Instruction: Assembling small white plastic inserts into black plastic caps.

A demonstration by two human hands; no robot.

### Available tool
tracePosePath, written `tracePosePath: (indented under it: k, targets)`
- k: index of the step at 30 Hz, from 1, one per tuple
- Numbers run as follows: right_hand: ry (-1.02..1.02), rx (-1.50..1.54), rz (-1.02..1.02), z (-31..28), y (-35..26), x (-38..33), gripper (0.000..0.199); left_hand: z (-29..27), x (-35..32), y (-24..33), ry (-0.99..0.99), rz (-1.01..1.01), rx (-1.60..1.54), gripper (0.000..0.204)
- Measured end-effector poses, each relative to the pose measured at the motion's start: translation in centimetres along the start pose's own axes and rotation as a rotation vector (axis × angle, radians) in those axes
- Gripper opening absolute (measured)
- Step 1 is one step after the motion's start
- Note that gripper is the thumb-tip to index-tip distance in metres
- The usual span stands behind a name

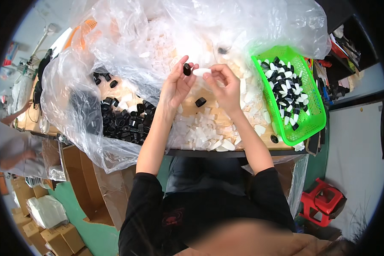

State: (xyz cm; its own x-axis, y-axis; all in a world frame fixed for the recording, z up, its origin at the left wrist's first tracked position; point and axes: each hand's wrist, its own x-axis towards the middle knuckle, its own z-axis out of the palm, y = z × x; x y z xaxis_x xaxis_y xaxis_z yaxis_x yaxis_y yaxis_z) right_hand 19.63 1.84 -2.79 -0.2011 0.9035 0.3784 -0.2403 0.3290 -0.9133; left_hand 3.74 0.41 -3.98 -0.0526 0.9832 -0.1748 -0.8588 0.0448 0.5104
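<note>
A wooden worktable (192,109) is seen from above in a cluttered workroom with a green floor and cardboard boxes (51,239) at the lower left. Much of the table is draped by a large crumpled sheet of clear plastic film (128,34). A heap of small black round plastic caps (124,119) is spread on the left part of the table, partly under the film, and a scatter of small translucent white plastic pieces (204,132) is spread in the middle near the front edge. At the right, a bright green perforated plastic basket (315,106) is filled with joined black-and-white pieces.

Above the middle of the table, one small black cap (187,69) is pinched between the thumb and fingertips of the left hand (177,85). Just beside it, a translucent white oval piece (202,72) is gripped by the fingertips of the right hand (224,87), its end close to the cap. A single black cap (200,102) is left lying on the wood between the two wrists. A red plastic stool (326,205) is seen on the floor at the lower right.
</note>
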Motion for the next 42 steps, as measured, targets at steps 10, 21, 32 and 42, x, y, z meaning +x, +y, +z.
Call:
tracePosePath:
  k: [10, 21, 32, 42]
  targets:
    - [0.086, -0.444, -0.301, 1.4, -0.1, -0.6, 0.014, -1.1, -0.2, 0.0, -0.120, 0.008, 0.082, 0.034]
    - [0.030, -0.656, -0.435, 0.7, 0.0, 0.0, 0.013, -0.4, -0.9, 0.1, -0.107, 0.097, 0.380, 0.024]
    - [0.016, -0.534, -0.297, 0.5, -0.6, 0.2, 0.021, 1.1, -1.9, -0.1, -0.116, 0.247, 0.691, 0.023]
    - [0.085, -0.514, -0.355, 1.0, -0.3, -0.5, 0.042, -0.4, -0.5, -0.7, -0.013, 0.473, 0.808, 0.024]
